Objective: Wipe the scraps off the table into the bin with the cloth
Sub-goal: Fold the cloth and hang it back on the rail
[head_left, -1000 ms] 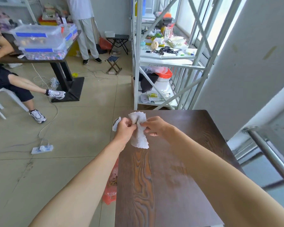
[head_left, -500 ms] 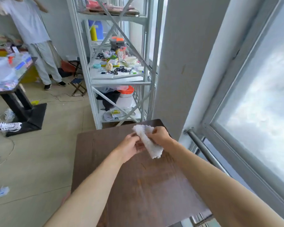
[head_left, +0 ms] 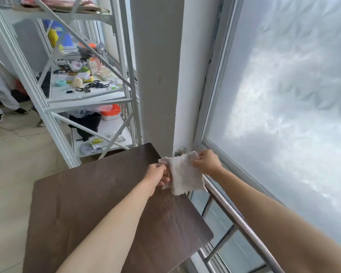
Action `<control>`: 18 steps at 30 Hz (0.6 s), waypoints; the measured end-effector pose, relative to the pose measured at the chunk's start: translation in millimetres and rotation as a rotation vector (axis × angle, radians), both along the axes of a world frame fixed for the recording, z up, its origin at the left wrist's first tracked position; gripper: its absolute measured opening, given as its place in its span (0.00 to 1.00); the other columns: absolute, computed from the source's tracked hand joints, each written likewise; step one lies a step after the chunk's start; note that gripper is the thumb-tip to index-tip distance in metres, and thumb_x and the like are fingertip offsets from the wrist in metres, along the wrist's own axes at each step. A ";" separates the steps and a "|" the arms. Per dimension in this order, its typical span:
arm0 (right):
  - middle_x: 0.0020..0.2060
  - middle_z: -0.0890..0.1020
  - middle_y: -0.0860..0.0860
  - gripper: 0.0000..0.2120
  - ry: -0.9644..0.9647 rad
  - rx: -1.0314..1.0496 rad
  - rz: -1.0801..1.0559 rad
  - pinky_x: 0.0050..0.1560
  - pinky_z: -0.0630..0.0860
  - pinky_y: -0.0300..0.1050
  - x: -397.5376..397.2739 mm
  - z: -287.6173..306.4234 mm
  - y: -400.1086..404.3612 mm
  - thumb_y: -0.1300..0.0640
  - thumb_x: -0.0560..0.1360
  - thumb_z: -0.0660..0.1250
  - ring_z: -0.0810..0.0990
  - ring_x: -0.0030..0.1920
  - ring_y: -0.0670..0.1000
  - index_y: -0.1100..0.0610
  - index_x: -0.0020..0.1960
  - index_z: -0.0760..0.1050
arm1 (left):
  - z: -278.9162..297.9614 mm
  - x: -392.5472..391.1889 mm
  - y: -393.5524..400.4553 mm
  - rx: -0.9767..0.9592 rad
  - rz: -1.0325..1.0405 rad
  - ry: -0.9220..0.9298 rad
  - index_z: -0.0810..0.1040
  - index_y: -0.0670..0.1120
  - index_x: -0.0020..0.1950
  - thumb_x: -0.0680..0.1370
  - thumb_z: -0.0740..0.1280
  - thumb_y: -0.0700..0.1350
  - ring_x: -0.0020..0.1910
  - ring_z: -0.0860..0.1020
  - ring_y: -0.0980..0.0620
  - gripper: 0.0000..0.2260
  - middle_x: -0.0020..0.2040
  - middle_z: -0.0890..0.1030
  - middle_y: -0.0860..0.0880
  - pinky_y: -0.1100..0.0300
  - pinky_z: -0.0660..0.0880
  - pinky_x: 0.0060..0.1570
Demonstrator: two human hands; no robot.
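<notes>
Both hands hold a small white cloth (head_left: 183,174) stretched between them, above the tabletop's (head_left: 98,194) far right edge, at about 1 o'clock from the frame's centre. The cloth looks nubbly and soft, roughly square, with a frayed, wavy hem, and hangs limp below the grip. The left hand (head_left: 158,175) has its fingers pinched shut on the cloth's left edge; the right hand (head_left: 206,161) clamps the upper right corner. The tabletop is dark brown wood-grain laminate with rounded corners. At 3 o'clock of the cloth a smooth shiny metal rail (head_left: 242,223) runs along a frosted window (head_left: 283,95). At 10 o'clock stands a white metal shelf rack (head_left: 47,104).
</notes>
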State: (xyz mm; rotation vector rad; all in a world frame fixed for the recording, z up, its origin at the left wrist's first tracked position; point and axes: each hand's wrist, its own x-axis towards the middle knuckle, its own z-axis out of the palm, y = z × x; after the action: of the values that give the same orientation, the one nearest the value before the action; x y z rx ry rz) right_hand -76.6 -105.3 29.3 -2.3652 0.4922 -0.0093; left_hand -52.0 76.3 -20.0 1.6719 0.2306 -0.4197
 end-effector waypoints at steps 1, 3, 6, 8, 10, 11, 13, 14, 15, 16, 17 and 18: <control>0.32 0.77 0.50 0.10 0.002 -0.067 -0.023 0.35 0.70 0.44 0.3 -1.0 -9.5 0.52 0.72 0.66 0.78 0.38 0.55 0.55 0.35 0.73 | -4.9 1.8 -8.5 0.032 -0.009 -0.001 0.73 0.44 0.41 0.78 0.59 0.42 0.21 0.74 0.56 0.07 0.31 0.75 0.47 0.66 0.65 0.19; 0.39 0.82 0.54 0.08 -0.015 -0.246 -0.052 0.40 0.74 0.47 3.7 -5.3 -24.0 0.54 0.74 0.63 0.81 0.43 0.58 0.57 0.44 0.78 | -12.7 4.1 -25.6 0.078 -0.014 -0.017 0.73 0.43 0.42 0.78 0.60 0.51 0.23 0.74 0.55 0.13 0.31 0.75 0.47 0.66 0.67 0.19; 0.42 0.85 0.56 0.10 -0.105 -0.471 -0.050 0.37 0.71 0.45 10.7 -11.5 -33.2 0.62 0.75 0.59 0.78 0.39 0.57 0.57 0.46 0.80 | -21.2 8.1 -49.5 0.088 0.023 0.011 0.73 0.41 0.43 0.77 0.61 0.58 0.25 0.77 0.52 0.19 0.31 0.77 0.46 0.65 0.70 0.19; 0.41 0.85 0.56 0.12 -0.142 -0.547 -0.028 0.36 0.70 0.46 18.2 -16.2 -32.7 0.64 0.76 0.57 0.80 0.39 0.57 0.58 0.46 0.80 | -26.4 11.9 -61.3 0.084 0.049 0.057 0.72 0.40 0.46 0.79 0.61 0.53 0.25 0.78 0.51 0.16 0.34 0.77 0.44 0.65 0.72 0.18; 0.43 0.85 0.58 0.12 -0.141 -0.554 -0.001 0.40 0.73 0.49 26.1 -21.7 -29.5 0.65 0.77 0.57 0.83 0.44 0.59 0.60 0.46 0.80 | -33.5 18.1 -71.0 0.059 0.056 0.087 0.71 0.37 0.51 0.79 0.61 0.49 0.24 0.78 0.51 0.14 0.40 0.78 0.42 0.64 0.73 0.19; 0.44 0.84 0.60 0.12 -0.132 -0.531 0.003 0.42 0.74 0.50 29.9 -24.4 -27.9 0.65 0.77 0.58 0.83 0.46 0.60 0.61 0.47 0.80 | -38.4 21.9 -74.9 0.044 0.059 0.093 0.70 0.37 0.53 0.79 0.61 0.49 0.24 0.78 0.51 0.14 0.42 0.78 0.41 0.63 0.73 0.20; 0.47 0.84 0.62 0.11 -0.101 -0.474 -0.003 0.45 0.76 0.51 36.1 -31.5 -25.7 0.65 0.78 0.59 0.82 0.50 0.62 0.64 0.49 0.80 | -45.3 28.2 -81.7 0.033 0.059 0.099 0.70 0.37 0.54 0.80 0.60 0.49 0.26 0.79 0.50 0.14 0.41 0.79 0.40 0.62 0.74 0.23; 0.48 0.84 0.62 0.10 -0.079 -0.444 0.002 0.46 0.76 0.52 39.1 -36.4 -25.0 0.66 0.77 0.59 0.82 0.51 0.63 0.65 0.50 0.79 | -48.8 31.9 -84.4 0.038 0.057 0.097 0.70 0.37 0.53 0.80 0.59 0.48 0.28 0.80 0.49 0.14 0.41 0.80 0.40 0.62 0.75 0.24; 0.49 0.84 0.63 0.10 -0.053 -0.418 0.017 0.47 0.76 0.52 42.4 -42.6 -24.6 0.67 0.76 0.59 0.82 0.52 0.63 0.66 0.51 0.79 | -52.5 35.6 -86.6 0.037 0.055 0.094 0.69 0.37 0.54 0.80 0.59 0.47 0.30 0.80 0.48 0.12 0.40 0.80 0.40 0.61 0.76 0.27; 0.50 0.83 0.63 0.10 -0.031 -0.398 0.039 0.47 0.76 0.52 44.7 -48.8 -24.1 0.68 0.76 0.60 0.82 0.53 0.63 0.66 0.52 0.78 | -55.4 39.2 -88.3 0.036 0.046 0.093 0.69 0.37 0.54 0.81 0.58 0.45 0.31 0.80 0.48 0.11 0.40 0.79 0.41 0.59 0.78 0.30; 0.52 0.82 0.63 0.10 -0.007 -0.382 0.069 0.48 0.76 0.52 46.9 -55.5 -24.2 0.68 0.76 0.60 0.82 0.54 0.63 0.66 0.54 0.77 | -58.4 43.0 -89.4 0.041 0.031 0.091 0.69 0.38 0.55 0.81 0.58 0.44 0.33 0.80 0.48 0.10 0.41 0.79 0.41 0.58 0.79 0.34; 0.55 0.81 0.63 0.12 0.023 -0.371 0.111 0.50 0.76 0.51 48.2 -61.9 -24.7 0.67 0.76 0.59 0.81 0.55 0.63 0.66 0.57 0.75 | -61.4 46.8 -89.6 0.064 0.010 0.087 0.69 0.38 0.57 0.80 0.59 0.42 0.36 0.80 0.47 0.09 0.44 0.79 0.39 0.56 0.80 0.38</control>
State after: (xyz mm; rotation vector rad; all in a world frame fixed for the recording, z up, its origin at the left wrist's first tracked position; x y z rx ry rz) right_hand -28.4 -130.0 -32.6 -2.7565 0.3953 -0.0242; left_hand -5.2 -13.4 -81.4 1.7158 0.3198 -0.4823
